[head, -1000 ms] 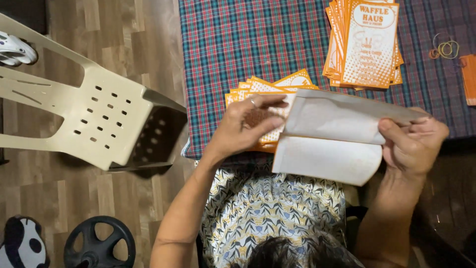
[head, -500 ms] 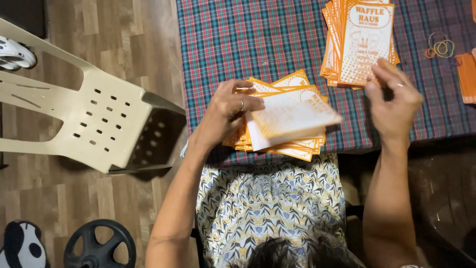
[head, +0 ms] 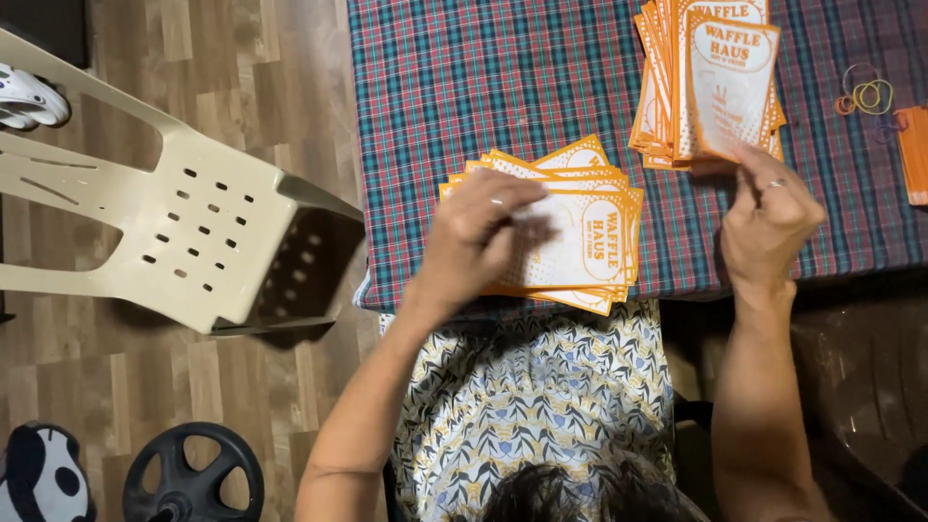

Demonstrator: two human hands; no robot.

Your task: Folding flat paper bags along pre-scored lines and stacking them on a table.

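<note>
Left hand [head: 478, 232] flat on near stack of orange-and-white paper bags [head: 570, 242], fingers together, pressing top bag. Stack sits at counter [head: 483, 87] front edge, fanned, lower corners past edge over lap. Right hand [head: 768, 217] pinches bottom corner of upright bag [head: 727, 82], lifting it off far stack [head: 662, 97].

Risks: near stack likely slips off edge if press eases (bags slick, already splayed). Thin pinch may drag neighbouring bag along, topple far stack toward rubber bands [head: 865, 97].

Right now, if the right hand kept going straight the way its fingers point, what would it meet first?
The right hand points up the table; its fingertips already reach the far stack of orange-and-white paper bags, so it probably meets that first.
</note>
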